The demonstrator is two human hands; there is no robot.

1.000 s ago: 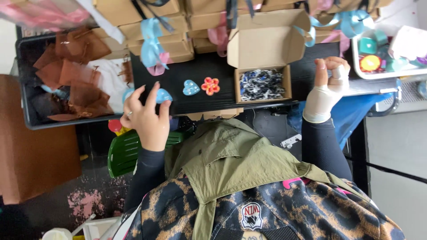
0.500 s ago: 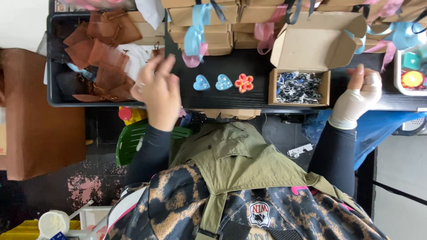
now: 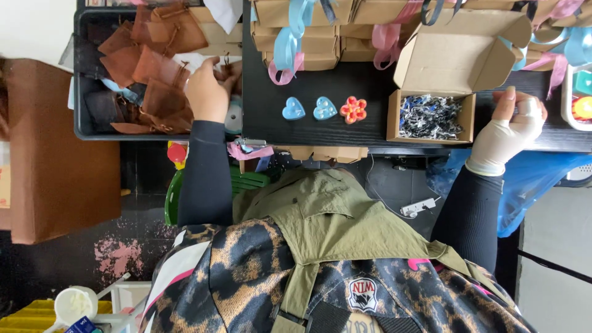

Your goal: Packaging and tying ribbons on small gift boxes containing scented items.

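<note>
L hand [image 3: 208, 92]: fingers bent, reaching into black tray [image 3: 83, 132] among brown pouches [image 3: 157, 55]; tips touch a pouch at tray's right end, but can't tell if they grip it, fingers partly hidden. Black sleeve runs back to a leopard-print top w/ olive strap.

R hand [image 3: 509, 126]: in a pale glove, fingers together & curled, resting on tabletop [image 3: 370, 86] edge just beside open cardboard box [image 3: 431, 114]; holds nothing visible.

Box: flap up, filled w/ shredded blue-white paper.

Tabletop, black, btw. the hands: 2 blue hearts [image 3: 293, 109] [image 3: 324, 108] side by side, then orange flower piece [image 3: 353, 110], all apart from each other, near box.

Far edge: row of closed cardboard boxes [image 3: 314, 28] w/ blue & pink ribbons [image 3: 287, 52].

Far R: white tray [image 3: 565, 92], coloured pieces inside, partly cut off.

Below tabletop: green plastic item, blue bag.
</note>
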